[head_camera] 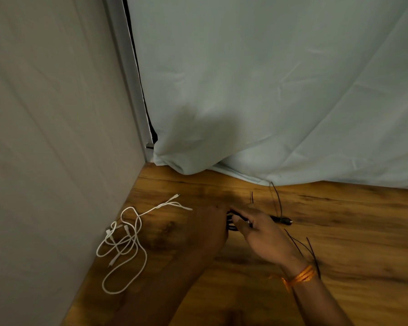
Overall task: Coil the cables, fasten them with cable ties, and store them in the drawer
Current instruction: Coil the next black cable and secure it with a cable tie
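A black cable (282,218) lies on the wooden table (351,231), its plug end pointing right. My left hand (210,229) grips the bunched black loops at their left side. My right hand (262,231) pinches the same black cable just right of the loops. Much of the coil is hidden between the two hands. A loose white cable (127,241) lies tangled to the left, near the wall. Thin black cable ties (312,254) lie on the table by my right wrist, and others (277,196) stick up behind the hands.
A grey wall panel (57,137) bounds the table on the left. A pale blue cloth (269,90) hangs at the back, its hem resting on the tabletop. An orange thread band (300,276) circles my right wrist. No drawer is in view.
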